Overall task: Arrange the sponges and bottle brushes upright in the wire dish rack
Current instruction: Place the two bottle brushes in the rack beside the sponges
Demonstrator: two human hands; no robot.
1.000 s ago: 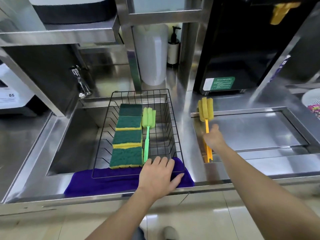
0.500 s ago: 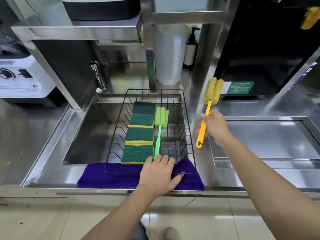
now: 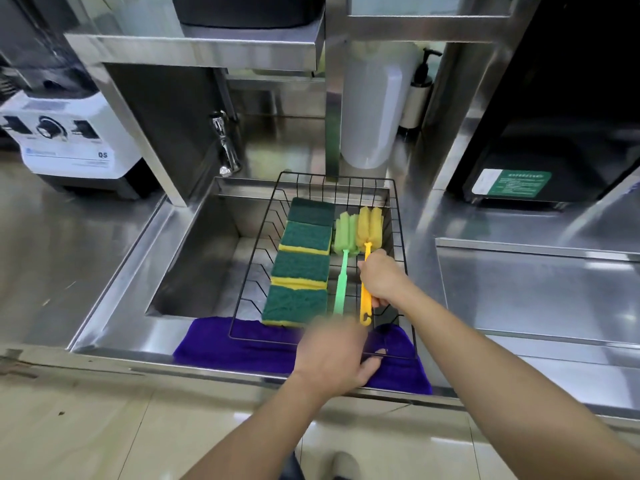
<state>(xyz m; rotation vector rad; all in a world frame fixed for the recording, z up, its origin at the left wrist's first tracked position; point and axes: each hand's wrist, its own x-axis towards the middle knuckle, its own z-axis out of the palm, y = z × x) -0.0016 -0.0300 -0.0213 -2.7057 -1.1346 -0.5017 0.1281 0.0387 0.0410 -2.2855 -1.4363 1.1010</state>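
A black wire dish rack (image 3: 401,237) sits over the sink on a purple cloth (image 3: 239,348). Several green-and-yellow sponges (image 3: 301,266) stand on edge in a row along its left side. A green bottle brush (image 3: 341,271) lies beside them, foam head at the far end. My right hand (image 3: 382,280) grips the orange handle of a yellow bottle brush (image 3: 370,225), holding it inside the rack just right of the green one. My left hand (image 3: 334,355) is blurred at the rack's near edge over the cloth, fingers spread, holding nothing I can see.
The sink basin (image 3: 204,258) lies under the rack's left part, with a tap (image 3: 225,147) behind it. A white blender base (image 3: 69,147) stands far left. A white jug (image 3: 374,105) and pump bottle (image 3: 417,95) stand behind the rack. A black machine (image 3: 540,133) stands at the right.
My right hand carried the yellow bottle brush from the counter on the right into the rack, next to the green brush. My left hand stayed at the rack's near edge and is now blurred.
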